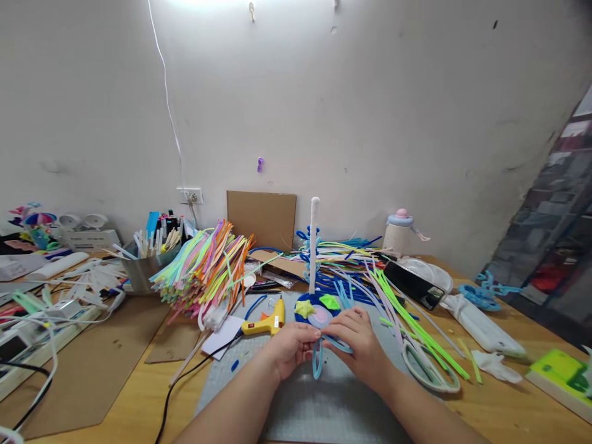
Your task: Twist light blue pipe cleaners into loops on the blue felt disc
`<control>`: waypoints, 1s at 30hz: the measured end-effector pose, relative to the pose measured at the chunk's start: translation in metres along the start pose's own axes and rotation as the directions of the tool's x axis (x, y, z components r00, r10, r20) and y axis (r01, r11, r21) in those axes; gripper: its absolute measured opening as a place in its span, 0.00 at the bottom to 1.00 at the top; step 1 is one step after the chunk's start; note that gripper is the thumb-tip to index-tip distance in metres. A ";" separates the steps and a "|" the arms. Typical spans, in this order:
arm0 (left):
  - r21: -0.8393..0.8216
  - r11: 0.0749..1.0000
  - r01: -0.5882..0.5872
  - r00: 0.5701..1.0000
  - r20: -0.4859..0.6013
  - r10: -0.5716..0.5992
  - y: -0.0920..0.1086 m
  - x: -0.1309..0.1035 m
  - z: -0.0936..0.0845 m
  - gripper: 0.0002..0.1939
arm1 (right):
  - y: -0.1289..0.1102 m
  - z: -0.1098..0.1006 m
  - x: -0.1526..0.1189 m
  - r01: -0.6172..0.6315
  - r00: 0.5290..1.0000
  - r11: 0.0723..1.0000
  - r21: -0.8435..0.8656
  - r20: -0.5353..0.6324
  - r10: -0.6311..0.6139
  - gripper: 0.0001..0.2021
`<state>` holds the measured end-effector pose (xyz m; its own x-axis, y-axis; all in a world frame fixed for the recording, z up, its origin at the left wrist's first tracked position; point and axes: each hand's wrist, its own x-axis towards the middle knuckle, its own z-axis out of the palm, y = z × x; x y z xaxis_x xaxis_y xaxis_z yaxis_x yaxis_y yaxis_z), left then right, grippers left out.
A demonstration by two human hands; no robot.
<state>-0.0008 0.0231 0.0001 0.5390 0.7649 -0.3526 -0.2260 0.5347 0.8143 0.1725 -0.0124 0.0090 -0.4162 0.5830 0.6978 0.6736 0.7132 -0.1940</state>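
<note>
My left hand [296, 346] and my right hand [355, 339] meet over the grey cutting mat, both closed on light blue pipe cleaners [317, 364]. The pipe cleaners are bent into loops; one hangs down between my hands, another lies under my right fingers. Loose light blue ends [345, 293] stick up beyond my right hand. Just behind stands a dark blue round base [303, 316] bearing a yellow star [304, 308], a green star [330, 301] and a pale pink disc [320, 317]. A white upright post [313, 246] rises behind it, with blue curled pipe cleaners [306, 253] beside it.
A yellow glue gun [266, 322] lies left of my hands on the cutting mat [296, 407]. Scissors [430, 369] and green pipe cleaners [425, 333] lie to the right, near a phone [414, 283]. A thick pipe-cleaner bundle [203, 271] and a metal bin [141, 271] stand left.
</note>
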 end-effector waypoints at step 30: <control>0.224 0.963 -0.149 0.986 -0.043 0.163 -0.003 0.002 0.003 0.11 | 0.007 0.002 -0.001 0.063 0.998 0.998 0.013 -0.017 -0.063 0.05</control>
<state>0.0036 0.0218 -0.0013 0.4599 0.8564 -0.2346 -0.1165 0.3202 0.9402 0.1760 -0.0069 0.0056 -0.4472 0.5303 0.7203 0.6377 0.7537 -0.1590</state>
